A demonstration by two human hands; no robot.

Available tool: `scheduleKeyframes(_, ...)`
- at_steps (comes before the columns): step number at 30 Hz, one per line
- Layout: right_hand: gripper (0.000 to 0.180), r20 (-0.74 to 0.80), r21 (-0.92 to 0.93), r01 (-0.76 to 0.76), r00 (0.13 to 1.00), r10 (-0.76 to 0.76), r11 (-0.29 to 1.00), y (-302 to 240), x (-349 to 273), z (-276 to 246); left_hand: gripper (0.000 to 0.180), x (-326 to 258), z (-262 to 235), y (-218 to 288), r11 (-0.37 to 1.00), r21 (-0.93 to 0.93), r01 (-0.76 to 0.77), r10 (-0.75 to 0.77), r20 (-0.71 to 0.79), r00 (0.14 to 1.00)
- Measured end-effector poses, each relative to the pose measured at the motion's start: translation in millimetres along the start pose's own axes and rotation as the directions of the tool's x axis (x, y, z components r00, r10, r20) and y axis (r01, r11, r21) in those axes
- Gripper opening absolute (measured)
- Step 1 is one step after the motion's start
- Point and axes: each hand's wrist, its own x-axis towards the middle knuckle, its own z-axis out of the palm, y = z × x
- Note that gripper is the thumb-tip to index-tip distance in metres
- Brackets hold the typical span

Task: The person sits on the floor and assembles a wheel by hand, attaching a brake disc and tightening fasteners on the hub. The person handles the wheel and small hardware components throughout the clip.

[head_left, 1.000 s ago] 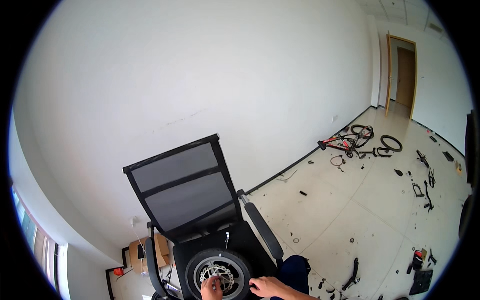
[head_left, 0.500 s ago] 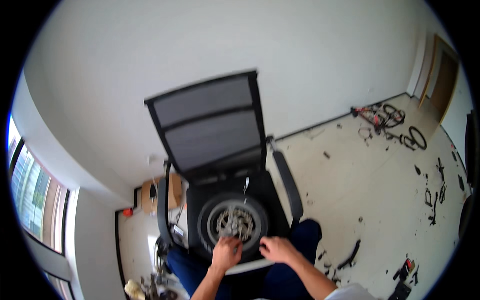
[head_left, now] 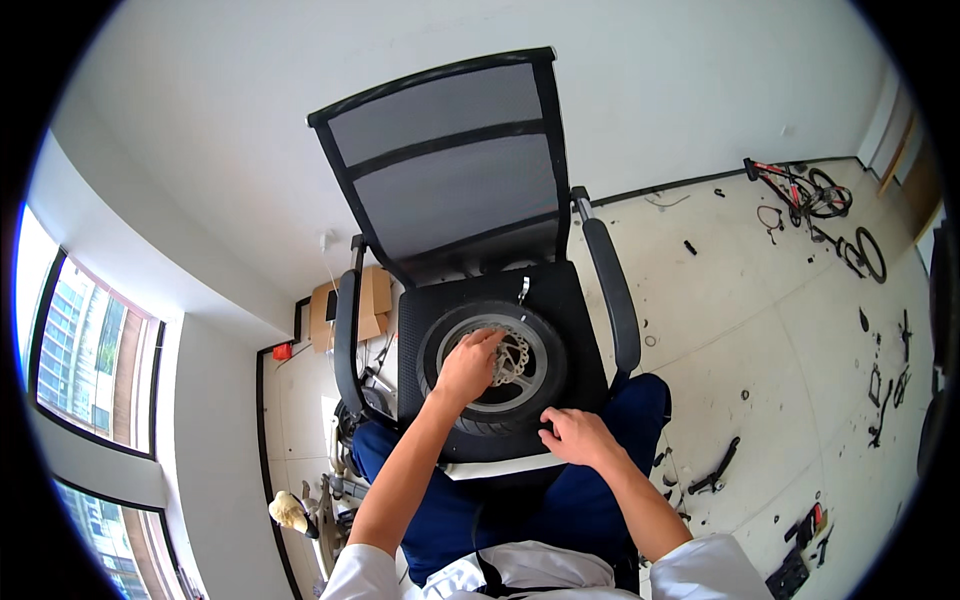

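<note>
A small wheel with a black tyre and silver rim lies flat on the black seat of an office chair. A perforated brake disc sits at its middle. Over the disc's left part reaches my left hand, its fingers bent together at the hub; what they grip, if anything, is hidden. By the tyre's near right edge, above the seat's front, is my right hand, with fingers loosely curled and apart and no object visible in them. Behind the wheel, a small silver lever-like piece lies on the seat.
Armrests flank the seat, and a mesh backrest rises behind. A cardboard box stands left by the wall. Metal parts lie at lower left. Across the floor at right are bicycle parts and a dark curved piece.
My left hand has moved from the tyre's near edge onto the disc. The right hand stays near the front edge, its fingers looser. The view has tilted down, so more of my body shows.
</note>
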Motion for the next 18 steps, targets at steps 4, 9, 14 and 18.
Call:
scheduleKeyframes(4, 0.031, 0.041, -0.001, -0.005, 0.999, 0.005, 1.000, 2, 3, -4, 0.025, 10, 9, -14, 0.994, 0.106, 0.016, -0.019, 0.025, 0.999)
scheduleKeyframes(9, 0.029, 0.033, 0.017, -0.014, 0.999, 0.013, 1.000, 6, 2, -1, 0.015, 0, 4, -1, 0.993, 0.076, 0.092, -0.088, -0.057, 0.994)
scheduleKeyframes(14, 0.031, 0.046, -0.010, 0.014, 0.999, -0.014, 1.000, 1, -1, 1, 0.015, -25, -6, 16, 0.992, 0.062, 0.111, -0.111, 0.002, 0.994)
scheduleKeyframes(18, 0.032, 0.075, -0.009, -0.013, 0.997, 0.013, 1.000, -1, 1, -1, 0.014, -40, -6, 22, 0.995, 0.080, 0.061, -0.065, 0.041, 0.997)
